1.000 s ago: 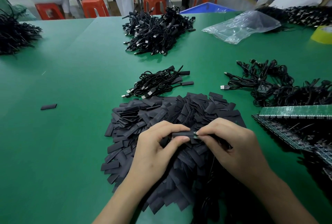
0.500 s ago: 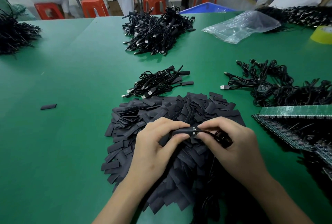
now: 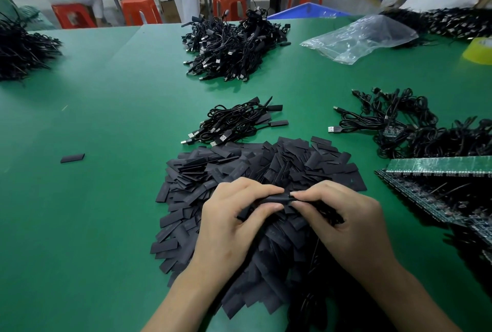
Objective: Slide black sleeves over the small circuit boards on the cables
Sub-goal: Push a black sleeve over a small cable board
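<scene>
Two hands are working one black sleeve [image 3: 277,199] just above the sleeve pile [image 3: 239,169].
Left hand [image 3: 229,222] is pinching the light, floppy tube by its flat sides; right hand [image 3: 343,222] is pinching its open end, the likely fragile board hidden. Sleeved cables [image 3: 234,124] are lying farther along the tabletop [image 3: 106,118].

The short black tubular sleeve [image 3: 277,199], pinched by the left hand [image 3: 234,225] and right hand [image 3: 343,225], hides whatever sits inside it, and its left end lies behind the left hand's fingers. The yellow tape roll [image 3: 480,50], stacked green circuit-board panels [image 3: 439,165] and far-left black cable heap [image 3: 24,49] run off the picture's edges.
</scene>
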Tool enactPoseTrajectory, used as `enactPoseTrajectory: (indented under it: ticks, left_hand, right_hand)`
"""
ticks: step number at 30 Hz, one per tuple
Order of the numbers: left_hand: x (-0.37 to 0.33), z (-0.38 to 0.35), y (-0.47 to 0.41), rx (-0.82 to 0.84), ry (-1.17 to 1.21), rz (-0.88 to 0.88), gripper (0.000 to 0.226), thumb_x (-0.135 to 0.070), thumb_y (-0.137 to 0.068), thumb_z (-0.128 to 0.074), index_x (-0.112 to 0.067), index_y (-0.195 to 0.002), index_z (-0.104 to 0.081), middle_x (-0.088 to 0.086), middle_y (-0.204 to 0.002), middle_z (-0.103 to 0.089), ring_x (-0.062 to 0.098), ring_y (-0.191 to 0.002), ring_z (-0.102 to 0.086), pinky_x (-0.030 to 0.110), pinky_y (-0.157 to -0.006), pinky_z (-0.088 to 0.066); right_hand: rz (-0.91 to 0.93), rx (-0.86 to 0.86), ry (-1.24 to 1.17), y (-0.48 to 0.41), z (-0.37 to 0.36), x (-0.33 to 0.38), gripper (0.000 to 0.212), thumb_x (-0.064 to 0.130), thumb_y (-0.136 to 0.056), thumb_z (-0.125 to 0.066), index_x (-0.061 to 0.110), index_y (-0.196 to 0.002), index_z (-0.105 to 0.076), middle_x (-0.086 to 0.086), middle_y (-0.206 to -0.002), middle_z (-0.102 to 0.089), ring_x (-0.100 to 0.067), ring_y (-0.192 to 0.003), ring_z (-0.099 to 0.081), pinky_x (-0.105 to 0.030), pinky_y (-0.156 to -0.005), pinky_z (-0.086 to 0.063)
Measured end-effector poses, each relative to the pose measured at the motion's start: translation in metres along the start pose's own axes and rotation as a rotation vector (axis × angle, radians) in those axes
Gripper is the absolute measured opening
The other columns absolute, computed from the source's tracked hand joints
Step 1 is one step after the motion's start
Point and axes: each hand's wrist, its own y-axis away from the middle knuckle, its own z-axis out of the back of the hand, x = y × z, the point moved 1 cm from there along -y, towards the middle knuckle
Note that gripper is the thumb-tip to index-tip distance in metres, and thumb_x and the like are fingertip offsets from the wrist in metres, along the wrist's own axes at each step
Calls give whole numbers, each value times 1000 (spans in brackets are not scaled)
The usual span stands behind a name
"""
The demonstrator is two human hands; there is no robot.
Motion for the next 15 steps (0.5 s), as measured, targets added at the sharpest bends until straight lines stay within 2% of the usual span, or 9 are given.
enactPoseTrajectory:
  ticks: [4, 7, 10, 15]
  left_hand:
    - [0, -1, 1, -5, -7, -14, 19, -27, -90, -75, -29, -109, -78, -19, -106, -70, 8, -100, -65, 33, -88, -48]
    - [-3, -1, 0, -10, -14, -22, 20, -27, -89, -77, -28, -109, -79, -19, -105, -71, 5, -101, -65, 36, -89, -49]
    - [-6, 0, -2, -95, -3, 12, 26, -31, -84, -80, -24, -110, -79, -14, -103, -73, 10, -100, -69, 43, -88, -52]
    - [-10, 0, 0, -234, 50, 106, 30, -29, -81, -85, -23, -109, -78, -13, -93, -73, 13, -88, -71, 42, -84, -56]
  right_hand:
    - [4, 8, -10, 1, 1, 0, 6, 21, -91, -74, 16, -93, -77, 13, -89, -70, 3, -87, -67, -12, -76, -48]
    - [2, 5, -5, 1, 0, 2, 7, 22, -91, -74, 16, -92, -77, 14, -88, -70, 4, -86, -66, -13, -75, -49]
    - [-32, -26, 17, 0, 0, 5, 6, 21, -89, -75, 17, -92, -78, 15, -90, -72, 6, -88, -67, -10, -77, -47]
    - [-81, -87, 8, 0, 0, 8, 5, 19, -87, -77, 19, -91, -78, 17, -90, -73, 7, -87, -68, -5, -76, -45]
